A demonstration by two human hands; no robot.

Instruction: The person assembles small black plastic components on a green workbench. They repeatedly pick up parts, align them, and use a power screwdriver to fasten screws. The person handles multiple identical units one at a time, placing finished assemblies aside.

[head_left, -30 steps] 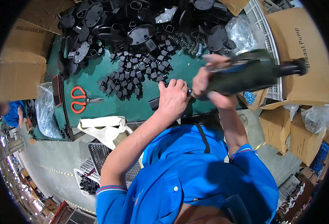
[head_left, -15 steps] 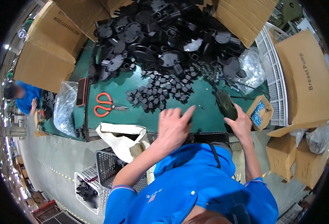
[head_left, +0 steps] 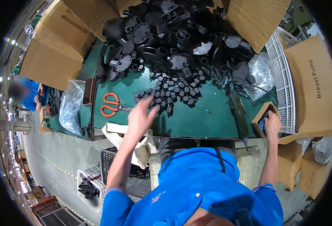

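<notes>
My left hand [head_left: 139, 119] hovers over the front of the green table [head_left: 196, 122], fingers apart and holding nothing I can see. Its fingertips are nearest to a spread of small black plastic blocks [head_left: 171, 92]. Just left of it lie scissors with orange-red handles [head_left: 111, 104], their blades partly behind the hand. My right hand [head_left: 272, 125] reaches into a small cardboard box [head_left: 257, 119] of bluish screws [head_left: 262, 124], fingers bent together; what they grip is hidden. Between the hands a dark green power screwdriver [head_left: 236, 113] lies with its tip beyond the table's front edge.
Black round-based plastic parts [head_left: 181, 60] are heaped at the back, beside coiled springs [head_left: 218, 75] and a clear plastic bag [head_left: 260, 71]. Cardboard flaps [head_left: 72, 28] and a white crate [head_left: 286, 86] flank the table. Baskets [head_left: 111, 169] stand below. A co-worker [head_left: 30, 94] sits far left.
My right hand has let go of the power screwdriver and moved right into the screw box. My left hand has shifted left and up toward the black blocks.
</notes>
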